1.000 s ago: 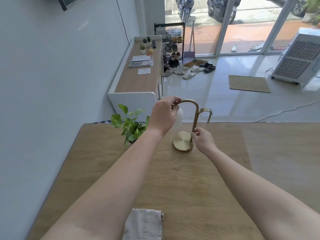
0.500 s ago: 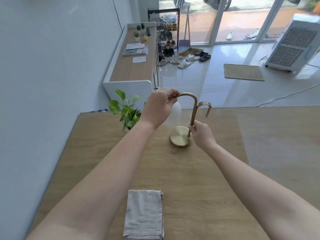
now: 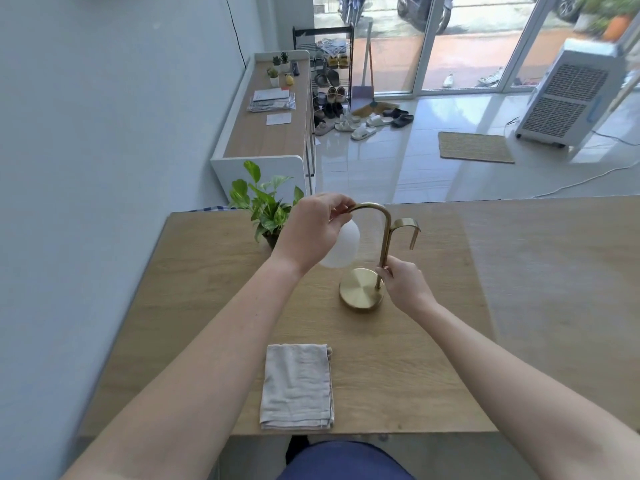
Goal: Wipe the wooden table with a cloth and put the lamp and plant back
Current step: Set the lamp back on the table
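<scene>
both hands gripping lamp (image 3: 367, 271), left hand (image 3: 313, 233) on arch, right hand (image 3: 403, 285) on stem

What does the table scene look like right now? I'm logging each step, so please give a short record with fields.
left hand: grips the top of the lamp's curved arm
right hand: holds the lamp stem low, near the base
lamp: brass, upright, base on the wooden table
plant: at the far edge, left of the lamp
cloth: folded, lying at the near edge, untouched

Brass-gold lamp (image 3: 363, 292) with white globe, grey cloth (image 3: 297, 386), green plant (image 3: 265, 206), light oak-grain table (image 3: 207, 289)
</scene>
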`<state>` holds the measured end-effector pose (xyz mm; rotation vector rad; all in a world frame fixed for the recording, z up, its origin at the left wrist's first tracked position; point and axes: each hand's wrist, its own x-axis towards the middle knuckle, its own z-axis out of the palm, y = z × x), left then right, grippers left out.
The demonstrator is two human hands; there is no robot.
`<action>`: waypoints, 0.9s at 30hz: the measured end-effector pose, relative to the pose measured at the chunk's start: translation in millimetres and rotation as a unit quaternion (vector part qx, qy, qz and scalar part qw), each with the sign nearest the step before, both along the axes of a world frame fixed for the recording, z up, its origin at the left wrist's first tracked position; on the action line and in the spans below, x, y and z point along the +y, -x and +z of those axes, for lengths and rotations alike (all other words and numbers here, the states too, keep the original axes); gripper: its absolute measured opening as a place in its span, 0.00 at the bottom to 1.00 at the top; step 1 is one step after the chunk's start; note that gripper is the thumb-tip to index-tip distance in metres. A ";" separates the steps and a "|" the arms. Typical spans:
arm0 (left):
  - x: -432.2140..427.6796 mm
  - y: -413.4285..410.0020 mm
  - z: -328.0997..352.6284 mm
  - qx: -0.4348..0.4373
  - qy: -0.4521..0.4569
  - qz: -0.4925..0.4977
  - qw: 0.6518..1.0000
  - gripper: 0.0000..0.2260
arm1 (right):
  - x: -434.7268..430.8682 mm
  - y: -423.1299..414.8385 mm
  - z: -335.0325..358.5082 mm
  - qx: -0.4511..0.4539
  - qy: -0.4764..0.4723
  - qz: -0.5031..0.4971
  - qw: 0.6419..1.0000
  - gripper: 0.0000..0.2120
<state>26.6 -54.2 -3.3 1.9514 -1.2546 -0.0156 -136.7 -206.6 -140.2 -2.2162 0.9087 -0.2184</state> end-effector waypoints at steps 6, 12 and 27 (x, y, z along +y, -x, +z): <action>20.7 19.8 -1.0 0.011 0.005 -0.004 1.000 0.10 | 14.5 17.2 -2.9 0.010 0.005 -0.001 1.000 0.08; 26.3 29.0 -8.1 0.001 0.007 -0.002 1.000 0.09 | 20.0 27.1 -5.5 0.017 0.013 -0.004 1.000 0.09; 16.6 42.3 -12.0 0.017 0.005 -0.028 0.999 0.10 | 15.3 49.4 -12.0 0.009 -0.001 -0.006 1.000 0.06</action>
